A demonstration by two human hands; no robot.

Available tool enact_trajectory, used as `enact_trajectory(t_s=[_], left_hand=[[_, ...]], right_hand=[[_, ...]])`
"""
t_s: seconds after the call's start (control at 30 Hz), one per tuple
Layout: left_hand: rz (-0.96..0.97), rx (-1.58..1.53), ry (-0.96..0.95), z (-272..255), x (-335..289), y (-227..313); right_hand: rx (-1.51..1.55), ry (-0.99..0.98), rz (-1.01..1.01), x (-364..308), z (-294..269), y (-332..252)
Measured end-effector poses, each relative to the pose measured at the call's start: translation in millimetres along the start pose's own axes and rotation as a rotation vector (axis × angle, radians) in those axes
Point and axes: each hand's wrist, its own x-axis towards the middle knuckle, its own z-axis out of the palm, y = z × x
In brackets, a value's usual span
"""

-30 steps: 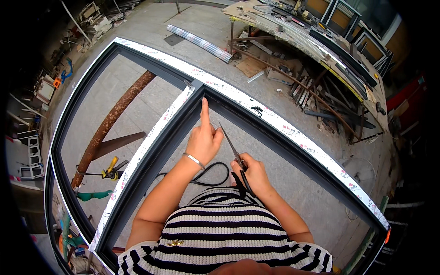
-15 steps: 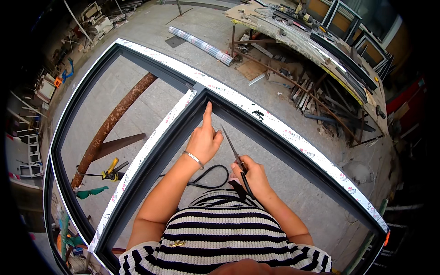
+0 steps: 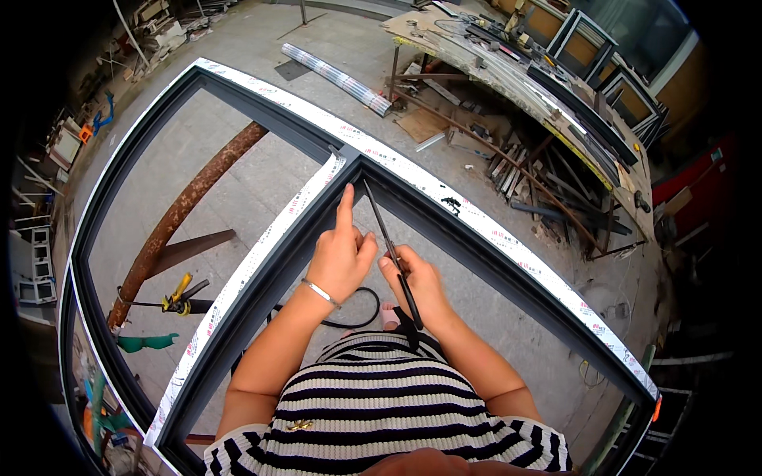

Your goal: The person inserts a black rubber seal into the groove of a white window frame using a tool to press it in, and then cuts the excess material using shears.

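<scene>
In front of me stands a large dark grey window frame [image 3: 556,287], its outer faces covered in white printed film. My left hand [image 3: 340,266] has its index finger stretched along the dark inner edge just below the corner where the divider meets the long rail. Its other fingers are curled, and I see nothing held in them. My right hand [image 3: 419,282] grips a pair of dark scissors [image 3: 383,225] by the handles, the blades pointing up into that inner corner, close to the left fingertip. A thin black rubber strip [image 3: 376,302] loops below my left wrist.
A rusty curved pipe [image 3: 194,202] supports the frame's left part, with a yellow-handled clamp [image 3: 178,293] beside it. On the floor beyond lies a rolled sheet [image 3: 337,78]. A cluttered workbench [image 3: 508,79] stands at the far right, with scrap bars [image 3: 516,170] beneath it.
The scissors and my right hand have moved up and left, bringing the blade tips to the inner corner. My left hand has drawn slightly back from the corner along the divider.
</scene>
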Motion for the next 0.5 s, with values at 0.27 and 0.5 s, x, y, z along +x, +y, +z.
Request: enact_trajectory(t_s=[0.27, 0.5], left_hand=[[-0.005, -0.005, -0.017, -12.2, -6.3, -10.3], [0.005, -0.022, -0.039, -13.0, -0.2, -7.0]], right_hand=[[0.055, 0.039, -0.038, 16.2, 14.7, 5.3], [0.037, 0.020, 0.013, 14.8, 11.0, -2.4]])
